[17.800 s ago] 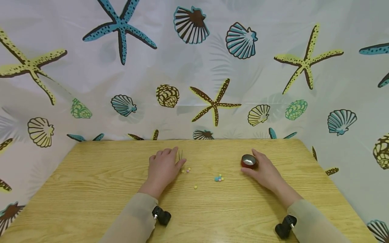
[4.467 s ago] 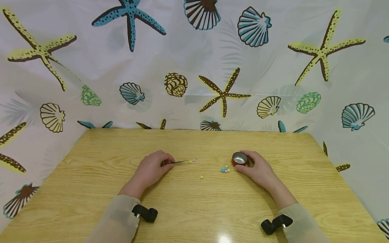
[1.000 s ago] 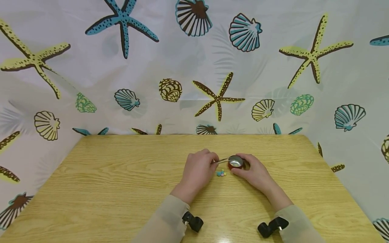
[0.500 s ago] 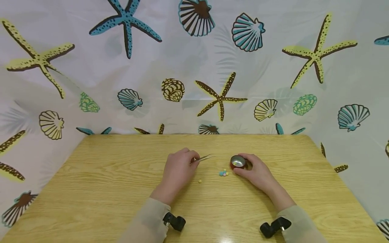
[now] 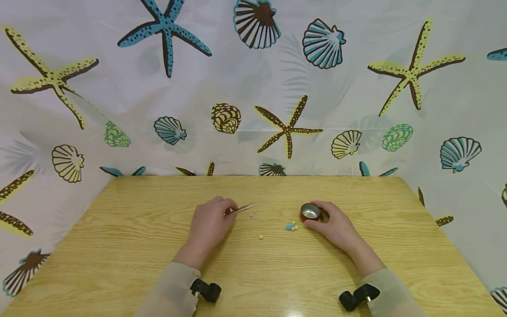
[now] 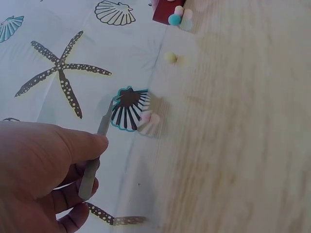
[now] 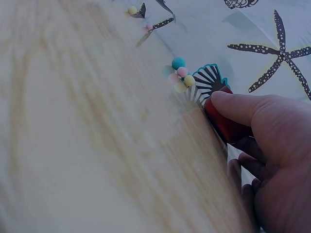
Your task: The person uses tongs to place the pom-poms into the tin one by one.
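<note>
My left hand (image 5: pixel 211 222) pinches metal tweezers (image 6: pixel 92 167) between thumb and fingers, tips pointing right above the table. Just below the tips in the head view lies a small pink ball (image 5: pixel 251 215); the tweezers hold nothing that I can see. Nearer the front is a single yellow ball (image 5: pixel 261 237). My right hand (image 5: pixel 336 224) grips a small round cup (image 5: pixel 310 212), red outside and shiny metal inside, standing on the table. Something small and yellow shows inside it. Beside the cup sits a cluster of blue, pink and yellow balls (image 5: pixel 292 226).
The wooden table (image 5: pixel 138 246) stretches under both hands. A white cloth (image 5: pixel 190 92) printed with starfish and shells hangs behind and at the sides. Black wrist cameras are strapped to both sleeves.
Earliest, the tweezers lay on the table. A second ago my left hand held them at the cup; it has since drawn back left. A yellow ball beside the pink one is gone.
</note>
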`<state>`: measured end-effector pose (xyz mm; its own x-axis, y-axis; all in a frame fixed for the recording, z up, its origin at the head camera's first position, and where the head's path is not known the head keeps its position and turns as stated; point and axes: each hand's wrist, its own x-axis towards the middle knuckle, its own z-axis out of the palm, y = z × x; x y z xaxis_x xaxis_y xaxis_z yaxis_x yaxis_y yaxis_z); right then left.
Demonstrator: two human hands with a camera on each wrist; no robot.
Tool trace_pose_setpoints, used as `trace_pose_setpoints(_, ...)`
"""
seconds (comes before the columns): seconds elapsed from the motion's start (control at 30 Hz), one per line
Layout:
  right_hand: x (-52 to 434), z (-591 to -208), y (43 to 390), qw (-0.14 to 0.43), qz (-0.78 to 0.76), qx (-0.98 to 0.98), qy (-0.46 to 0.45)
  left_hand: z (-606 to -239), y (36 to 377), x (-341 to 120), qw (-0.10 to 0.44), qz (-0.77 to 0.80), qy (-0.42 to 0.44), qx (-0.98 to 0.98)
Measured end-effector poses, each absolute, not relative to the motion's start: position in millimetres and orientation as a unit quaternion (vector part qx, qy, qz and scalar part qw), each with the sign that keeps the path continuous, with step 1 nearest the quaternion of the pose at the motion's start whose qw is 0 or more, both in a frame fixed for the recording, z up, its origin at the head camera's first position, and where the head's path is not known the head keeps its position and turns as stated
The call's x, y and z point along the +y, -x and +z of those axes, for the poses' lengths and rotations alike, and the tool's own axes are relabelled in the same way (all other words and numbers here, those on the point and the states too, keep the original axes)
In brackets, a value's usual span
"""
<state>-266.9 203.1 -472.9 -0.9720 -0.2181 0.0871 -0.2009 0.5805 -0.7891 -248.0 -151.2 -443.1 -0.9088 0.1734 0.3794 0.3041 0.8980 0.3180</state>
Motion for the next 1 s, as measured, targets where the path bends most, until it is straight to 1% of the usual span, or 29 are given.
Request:
trace_pose_setpoints(0.33, 204, -475, 267, 0.013, -0.445, 0.889, 0.112, -451, 248, -169, 0.139, -0.189, 0.117, -0.965)
trace_pose_setpoints(1.0, 203, -476, 268, 0.010, -0.438, 0.891, 0.116, -458, 250, -170, 0.111, -0.178, 0.118, -0.971)
